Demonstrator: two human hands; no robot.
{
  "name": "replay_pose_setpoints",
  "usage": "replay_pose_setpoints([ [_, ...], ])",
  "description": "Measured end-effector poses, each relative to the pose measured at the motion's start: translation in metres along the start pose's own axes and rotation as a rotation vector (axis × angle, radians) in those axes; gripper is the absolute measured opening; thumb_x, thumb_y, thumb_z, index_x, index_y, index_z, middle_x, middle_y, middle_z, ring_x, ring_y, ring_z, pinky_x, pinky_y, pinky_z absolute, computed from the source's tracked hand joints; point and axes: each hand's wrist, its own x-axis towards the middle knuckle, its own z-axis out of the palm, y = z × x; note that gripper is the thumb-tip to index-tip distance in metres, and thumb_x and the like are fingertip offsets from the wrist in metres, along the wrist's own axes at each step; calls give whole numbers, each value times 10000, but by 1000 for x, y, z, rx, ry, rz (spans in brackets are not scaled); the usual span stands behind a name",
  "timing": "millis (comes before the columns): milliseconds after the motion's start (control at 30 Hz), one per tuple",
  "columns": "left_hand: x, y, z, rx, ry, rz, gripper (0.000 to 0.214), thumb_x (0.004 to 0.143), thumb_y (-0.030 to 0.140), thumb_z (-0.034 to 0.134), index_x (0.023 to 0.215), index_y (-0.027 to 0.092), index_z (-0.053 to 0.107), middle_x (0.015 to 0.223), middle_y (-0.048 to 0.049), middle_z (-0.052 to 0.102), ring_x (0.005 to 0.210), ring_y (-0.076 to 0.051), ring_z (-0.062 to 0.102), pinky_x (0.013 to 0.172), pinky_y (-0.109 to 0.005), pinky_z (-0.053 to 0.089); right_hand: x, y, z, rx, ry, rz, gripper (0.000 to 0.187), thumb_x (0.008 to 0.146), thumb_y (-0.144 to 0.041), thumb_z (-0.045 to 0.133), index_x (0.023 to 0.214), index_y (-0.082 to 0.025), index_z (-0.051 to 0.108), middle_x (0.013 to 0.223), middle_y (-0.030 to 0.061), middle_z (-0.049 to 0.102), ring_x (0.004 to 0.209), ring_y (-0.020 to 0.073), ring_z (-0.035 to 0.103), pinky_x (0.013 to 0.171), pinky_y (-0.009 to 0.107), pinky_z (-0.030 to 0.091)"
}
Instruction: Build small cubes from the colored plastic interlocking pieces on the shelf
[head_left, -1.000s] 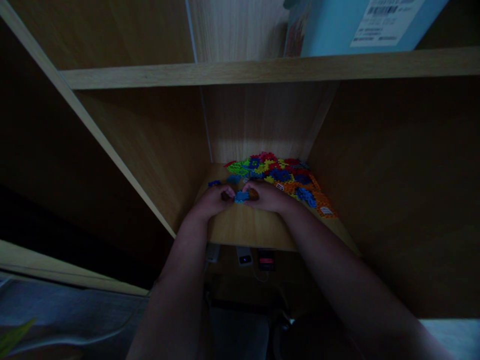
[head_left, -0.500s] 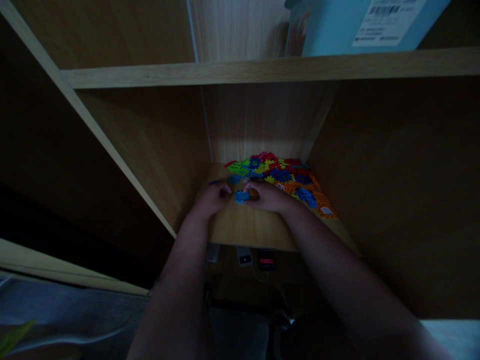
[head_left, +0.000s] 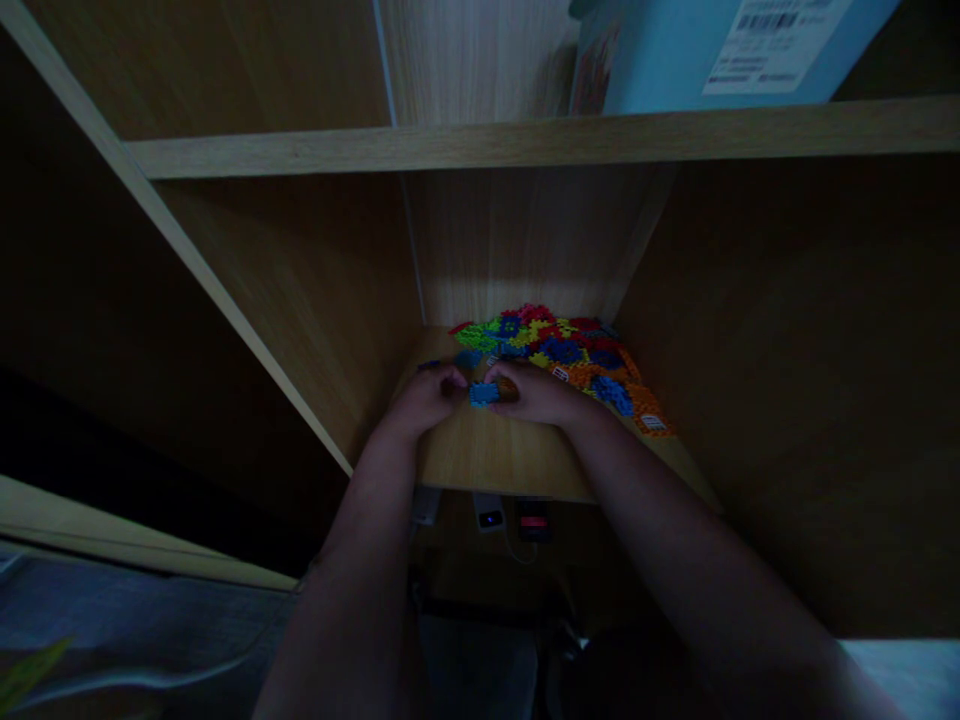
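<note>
Both my hands reach into a wooden shelf compartment [head_left: 495,455]. My left hand [head_left: 426,398] and my right hand [head_left: 534,392] meet over a small blue plastic building piece [head_left: 484,394], fingers curled and pinched on it from either side. An orange piece [head_left: 507,387] shows under my right fingers. Just behind the hands lies a heap of interlocking plastic pieces [head_left: 559,350] in red, green, yellow, blue and orange. A lone blue piece [head_left: 429,366] lies left of my left hand.
The compartment has wooden side walls and a shelf board [head_left: 525,140] above. A light blue box [head_left: 720,50] with a barcode label stands on that upper shelf. Below the shelf edge sit small devices with lit indicators [head_left: 491,518].
My left hand drew slightly off the blue piece half a second ago and has closed back onto it. Nothing else moved.
</note>
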Motion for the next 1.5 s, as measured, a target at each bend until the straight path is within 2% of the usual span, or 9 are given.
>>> replay_pose_setpoints([
  [333, 0, -1, 1, 16, 19, -1, 131, 843, 155, 669, 951, 210, 718, 949, -30, 782, 870, -202, 718, 814, -329, 543, 3, -2, 4, -33, -14, -8, 361, 841, -255, 815, 1175, -277, 681, 1204, 37, 759, 1146, 255, 684, 1004, 401, 529],
  [667, 0, -1, 3, 4, 4, 16, 191, 839, 153, 682, 1015, 221, 713, 1032, -29, 785, 946, -201, 724, 904, -345, 571, 2, -7, 3, -47, -20, -9, 370, 832, -241, 832, 1168, -266, 680, 1202, 53, 751, 1147, 263, 674, 1005, 415, 529],
  [900, 1, -2, 4, -15, 16, 7, 186, 826, 150, 648, 989, 213, 712, 977, -30, 781, 904, -196, 721, 846, -329, 571, 5, -7, 9, -57, -24, -61, 443, 840, -253, 834, 1238, -261, 640, 1248, 70, 723, 1186, 273, 654, 1038, 436, 516],
  [1167, 1, -1, 3, -80, -7, 1, 171, 844, 181, 616, 982, 222, 709, 966, -23, 784, 908, -195, 722, 848, -338, 561, 6, -11, 12, -29, -8, -58, 403, 869, -253, 815, 1234, -263, 645, 1237, 70, 726, 1165, 262, 665, 1008, 416, 532],
  [1500, 1, 3, 2, -56, 16, -6, 137, 850, 197, 620, 943, 217, 718, 932, -17, 779, 875, -185, 709, 827, -317, 565, 7, -9, 13, -20, -7, -83, 395, 891, -271, 792, 1257, -257, 643, 1257, 76, 724, 1174, 266, 666, 1027, 431, 535],
])
